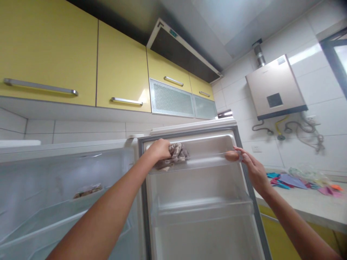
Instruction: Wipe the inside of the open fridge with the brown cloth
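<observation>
An open fridge door faces me, with a clear shelf across its top. My left hand is closed on a brown and white patterned cloth, which lies bunched in the left part of that shelf. At the shelf's right end, my right hand grips the clear rim between thumb and fingers. Part of its fingers shows as a blurred, skin-coloured shape through the clear plastic. A lower door shelf holds nothing that I can see.
Left of the door is the fridge interior with a glass shelf and a small packet. Yellow cabinets and a range hood hang above. Coloured cloths lie on the right counter, below a water heater.
</observation>
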{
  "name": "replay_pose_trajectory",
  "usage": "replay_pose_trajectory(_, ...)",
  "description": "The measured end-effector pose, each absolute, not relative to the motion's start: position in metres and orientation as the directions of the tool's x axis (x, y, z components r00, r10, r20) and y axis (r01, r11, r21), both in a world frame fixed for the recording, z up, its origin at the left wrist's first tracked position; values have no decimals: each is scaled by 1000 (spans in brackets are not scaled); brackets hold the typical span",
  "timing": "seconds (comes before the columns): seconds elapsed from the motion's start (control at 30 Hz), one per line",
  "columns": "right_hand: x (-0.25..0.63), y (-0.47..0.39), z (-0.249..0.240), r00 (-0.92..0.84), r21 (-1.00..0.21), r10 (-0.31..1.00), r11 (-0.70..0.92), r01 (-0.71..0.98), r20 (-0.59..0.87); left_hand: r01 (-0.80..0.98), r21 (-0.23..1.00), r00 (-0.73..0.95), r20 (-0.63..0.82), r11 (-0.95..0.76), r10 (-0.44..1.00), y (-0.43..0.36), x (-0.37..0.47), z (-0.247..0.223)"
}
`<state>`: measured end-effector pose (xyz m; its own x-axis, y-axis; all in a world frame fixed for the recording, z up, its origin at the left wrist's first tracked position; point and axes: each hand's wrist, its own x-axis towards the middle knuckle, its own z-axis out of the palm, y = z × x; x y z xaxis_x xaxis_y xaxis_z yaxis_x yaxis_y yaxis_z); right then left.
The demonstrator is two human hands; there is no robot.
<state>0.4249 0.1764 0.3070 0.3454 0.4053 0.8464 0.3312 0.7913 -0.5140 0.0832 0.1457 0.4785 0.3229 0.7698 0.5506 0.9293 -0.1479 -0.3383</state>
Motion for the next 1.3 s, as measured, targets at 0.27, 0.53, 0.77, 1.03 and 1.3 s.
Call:
replay_pose_trajectory(0.27, 423, 177, 307, 350, -495, 385, 808, 318, 854, 900, -315, 437, 657, -303, 614, 145, 164, 468)
replay_pose_trajectory(0.53, 422, 174, 309, 355, -504, 392, 803, 317, 849, 840, -214, 499, 665, -499, 555, 154, 238, 469)
replay_pose_trajectory(0.77, 419, 170, 311, 371, -516, 385, 771, 374, 845, 822, -75, 447, 700, -565, 558, 158, 278, 470)
replay_pose_trajectory(1.03, 426, 184, 306, 346, -508, 404, 807, 301, 847, 826, -13, 421, 678, -563, 603, 163, 277, 465)
replay_pose_trajectory(1.3, 431, 191, 306, 329, -498, 389, 778, 383, 860, 874, -188, 472, 545, -448, 693, 161, 240, 472)
